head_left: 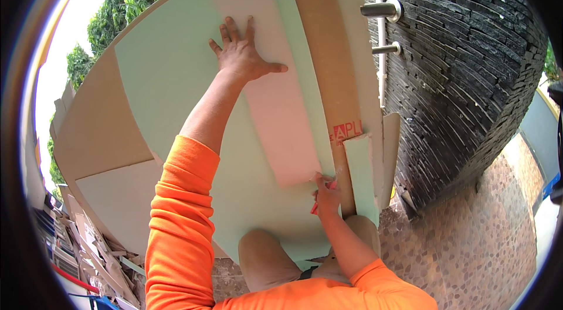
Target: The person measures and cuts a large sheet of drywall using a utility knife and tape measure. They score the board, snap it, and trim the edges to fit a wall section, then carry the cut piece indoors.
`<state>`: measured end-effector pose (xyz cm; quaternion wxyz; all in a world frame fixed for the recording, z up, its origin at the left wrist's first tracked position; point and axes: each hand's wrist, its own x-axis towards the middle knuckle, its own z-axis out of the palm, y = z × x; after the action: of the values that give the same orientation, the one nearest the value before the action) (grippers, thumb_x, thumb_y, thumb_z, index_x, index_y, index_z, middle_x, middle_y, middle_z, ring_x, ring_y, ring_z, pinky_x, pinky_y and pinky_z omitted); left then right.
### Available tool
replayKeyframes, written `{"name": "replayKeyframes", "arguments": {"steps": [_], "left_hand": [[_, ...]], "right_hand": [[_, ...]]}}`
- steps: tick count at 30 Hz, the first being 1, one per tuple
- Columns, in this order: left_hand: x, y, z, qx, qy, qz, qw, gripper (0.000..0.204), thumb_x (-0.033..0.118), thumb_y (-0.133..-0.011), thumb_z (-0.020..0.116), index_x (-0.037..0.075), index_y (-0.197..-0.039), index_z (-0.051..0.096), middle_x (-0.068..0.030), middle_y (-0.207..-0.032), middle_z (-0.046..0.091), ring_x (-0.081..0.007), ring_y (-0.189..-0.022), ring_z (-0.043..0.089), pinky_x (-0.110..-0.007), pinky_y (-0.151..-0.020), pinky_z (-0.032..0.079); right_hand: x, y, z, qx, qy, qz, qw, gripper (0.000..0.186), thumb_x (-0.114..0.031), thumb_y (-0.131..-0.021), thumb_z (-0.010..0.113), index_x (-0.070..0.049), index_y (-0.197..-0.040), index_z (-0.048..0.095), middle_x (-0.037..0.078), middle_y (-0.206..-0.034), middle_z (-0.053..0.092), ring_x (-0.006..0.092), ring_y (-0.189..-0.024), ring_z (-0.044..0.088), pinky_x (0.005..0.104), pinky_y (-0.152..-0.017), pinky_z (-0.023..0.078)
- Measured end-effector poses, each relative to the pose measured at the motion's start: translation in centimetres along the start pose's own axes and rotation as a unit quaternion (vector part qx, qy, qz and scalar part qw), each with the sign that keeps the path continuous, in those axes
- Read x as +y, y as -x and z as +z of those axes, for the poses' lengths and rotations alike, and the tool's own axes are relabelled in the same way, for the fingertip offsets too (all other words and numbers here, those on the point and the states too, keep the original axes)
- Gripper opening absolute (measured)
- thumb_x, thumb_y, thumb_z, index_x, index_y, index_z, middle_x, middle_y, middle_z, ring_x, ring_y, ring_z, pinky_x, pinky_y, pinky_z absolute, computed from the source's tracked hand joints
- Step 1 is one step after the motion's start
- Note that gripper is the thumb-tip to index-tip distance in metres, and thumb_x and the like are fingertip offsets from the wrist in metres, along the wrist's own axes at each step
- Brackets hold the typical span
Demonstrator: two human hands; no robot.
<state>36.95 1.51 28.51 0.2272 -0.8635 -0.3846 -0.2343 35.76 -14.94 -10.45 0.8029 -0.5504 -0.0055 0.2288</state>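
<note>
A long pale pink strip of board (281,128) lies on a large light green board (176,75). My left hand (237,52) rests flat on the strip's upper part, fingers spread and holding nothing. Near the strip's lower right corner, my right hand (327,196) is closed on a slim red tool that looks like a utility knife (315,208). My fingers hide most of the knife, and its blade cannot be made out. The right fingertips are at the strip's edge.
Brown board (319,29) shows along the right, beside a narrow green offcut (359,163). A dark stone wall (451,75) with metal handles (381,10) stands to the right above a pebbled floor (457,239). Board scraps (97,251) are piled at lower left.
</note>
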Motion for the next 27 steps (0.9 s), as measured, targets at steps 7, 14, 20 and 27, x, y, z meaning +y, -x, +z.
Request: {"name": "replayKeyframes", "arguments": {"steps": [7,14,20,27], "left_hand": [[-1.0,0.0,1.5,0.044,0.008,0.019,0.999,0.151,0.081,-0.047,0.085,0.024,-0.166,0.012,-0.0250,-0.169,0.002,-0.0417,-0.158,0.005,-0.065,-0.124,0.009],[-1.5,0.2,1.9,0.057,0.055,0.010,0.997,0.147,0.081,-0.049,0.085,0.025,-0.165,0.014,-0.0211,-0.171,0.000,-0.0414,-0.157,0.007,-0.066,-0.123,0.013],[-1.5,0.5,1.2,0.049,0.066,0.005,0.997,0.145,0.079,-0.050,0.086,0.025,-0.165,0.015,-0.0199,-0.171,0.000,-0.0414,-0.157,0.008,-0.067,-0.122,0.015],[-2.5,0.0,2.6,0.093,0.093,0.035,0.991,0.145,0.080,-0.050,0.086,0.025,-0.165,0.017,-0.0212,-0.170,0.003,-0.0386,-0.158,0.008,-0.052,-0.128,0.013]], "right_hand": [[-7.6,-1.4,-0.3,-0.055,-0.059,-0.115,0.990,0.025,-0.018,-0.101,0.060,-0.006,-0.121,0.050,0.003,-0.091,0.057,0.0095,-0.067,0.054,0.0287,-0.060,0.047],[-22.7,-3.1,6.3,-0.220,0.096,-0.310,0.920,0.043,-0.033,-0.110,0.048,-0.006,-0.143,0.043,0.012,-0.107,0.064,0.0171,-0.092,0.064,0.0334,-0.079,0.052],[-35.2,-8.4,16.8,-0.176,0.223,-0.418,0.863,0.044,-0.037,-0.106,0.045,-0.004,-0.136,0.049,0.018,-0.108,0.066,0.0297,-0.090,0.070,0.0375,-0.077,0.058],[-43.8,-8.0,24.2,-0.130,0.321,-0.411,0.844,0.041,-0.021,-0.103,0.042,-0.004,-0.139,0.052,0.016,-0.105,0.069,0.0239,-0.066,0.070,0.0393,-0.061,0.062]]}}
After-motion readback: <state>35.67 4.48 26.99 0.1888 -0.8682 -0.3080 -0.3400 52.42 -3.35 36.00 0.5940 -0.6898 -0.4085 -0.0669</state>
